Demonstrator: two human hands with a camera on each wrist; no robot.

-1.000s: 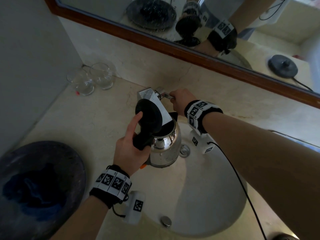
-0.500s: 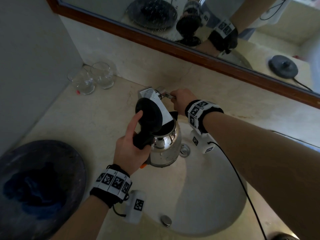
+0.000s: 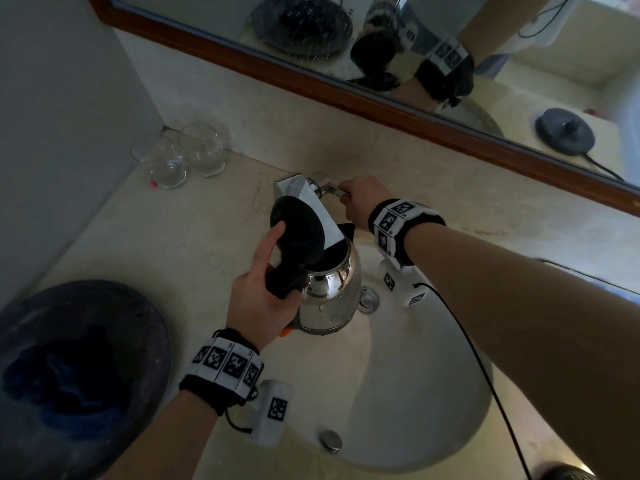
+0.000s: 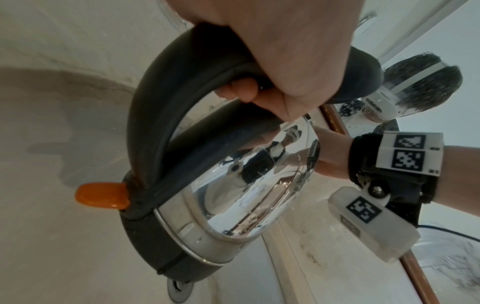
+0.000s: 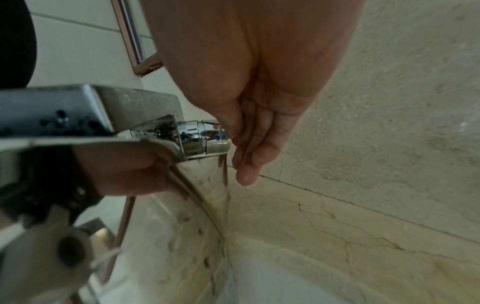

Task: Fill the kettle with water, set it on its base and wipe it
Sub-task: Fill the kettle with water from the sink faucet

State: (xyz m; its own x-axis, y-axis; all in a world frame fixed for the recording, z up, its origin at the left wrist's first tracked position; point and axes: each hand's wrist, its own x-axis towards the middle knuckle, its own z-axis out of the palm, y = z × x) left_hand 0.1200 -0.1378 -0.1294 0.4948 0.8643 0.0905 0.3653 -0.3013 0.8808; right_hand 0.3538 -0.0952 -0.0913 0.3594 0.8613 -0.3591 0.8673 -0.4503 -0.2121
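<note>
**Kettle held under the tap, lid up**

The left hand (image 3: 258, 303) is wrapped round the black handle of the steel kettle (image 3: 329, 296), fingers curled under the handle in the left wrist view and the thumb lying up against the raised black lid (image 3: 298, 230). The kettle hangs over the sink (image 3: 398, 393), near its 12 o'clock rim, tilted a little, its open mouth just under the flat chrome spout of the tap (image 3: 304, 199). An orange switch (image 4: 102, 195) sticks out at the foot of the handle.

The right hand (image 3: 360, 202) is at the tap lever (image 3: 330, 188), at 3 o'clock from the spout; its fingers lie nearly straight against the chrome knob with red and blue dots (image 5: 213, 137), not clamped round it.

On the tabletop (image 3: 207, 244), two clear glasses (image 3: 183, 157) stand at 10 o'clock from the kettle, against the wall corner. A dark round tray (image 3: 138, 323) with a blue cloth (image 3: 65, 382) lies at 8 o'clock. The mirror (image 3: 450, 46) above reflects a round black kettle base (image 3: 564, 131).
</note>
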